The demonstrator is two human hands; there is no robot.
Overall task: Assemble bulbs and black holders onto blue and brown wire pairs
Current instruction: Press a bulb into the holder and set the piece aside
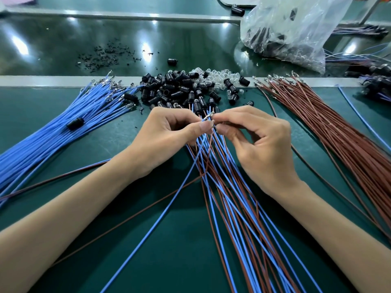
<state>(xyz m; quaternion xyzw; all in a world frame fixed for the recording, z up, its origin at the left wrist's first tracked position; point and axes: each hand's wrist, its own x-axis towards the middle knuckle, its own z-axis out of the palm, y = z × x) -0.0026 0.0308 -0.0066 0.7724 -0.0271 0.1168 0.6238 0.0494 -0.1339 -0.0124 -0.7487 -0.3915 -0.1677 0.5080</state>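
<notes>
My left hand (169, 132) and my right hand (258, 140) meet at the centre of the green mat, fingertips pinched together. Between them sit the metal terminal ends (209, 118) of a blue wire (169, 212) and a brown wire (208, 149). Whether a bulb or holder lies inside the fingers I cannot tell. Beneath the hands fans out a pile of finished blue and brown pairs (239, 208), their black holders (197, 105) just beyond my fingers. Loose black holders (169, 87) and clear bulbs (215, 76) are heaped further back.
A bundle of blue wires (53, 132) lies at the left with one stray holder (75, 123) on it. Brown wires (338, 132) spread at the right. A clear plastic bag (292, 32) stands at the back right, black scraps (105, 56) at the back left.
</notes>
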